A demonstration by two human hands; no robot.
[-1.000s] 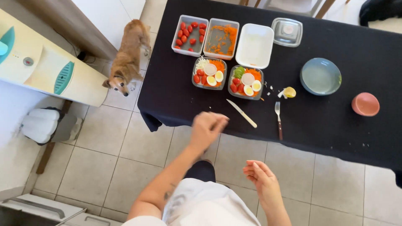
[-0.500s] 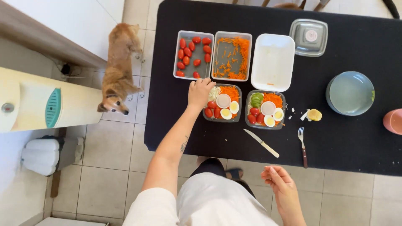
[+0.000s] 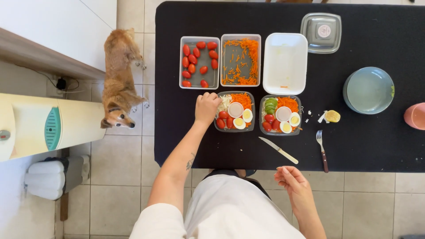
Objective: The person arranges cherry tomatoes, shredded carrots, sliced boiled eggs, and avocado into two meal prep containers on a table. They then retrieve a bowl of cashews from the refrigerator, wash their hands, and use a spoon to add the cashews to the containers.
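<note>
Left hand [image 3: 207,107] curled, seemingly gripping left edge of salad box [image 3: 235,111], box just right of fingers, long axis sideways. Right hand [image 3: 294,183] open, empty, knife [image 3: 278,150] just beyond.

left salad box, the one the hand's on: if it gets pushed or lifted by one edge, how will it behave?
The left salad box looks like thin clear plastic, so it probably flexes. It has no lid, so tipping would likely spill the tomatoes and egg halves. On the black table it should slide, not roll. The left hand touches its left edge.
</note>
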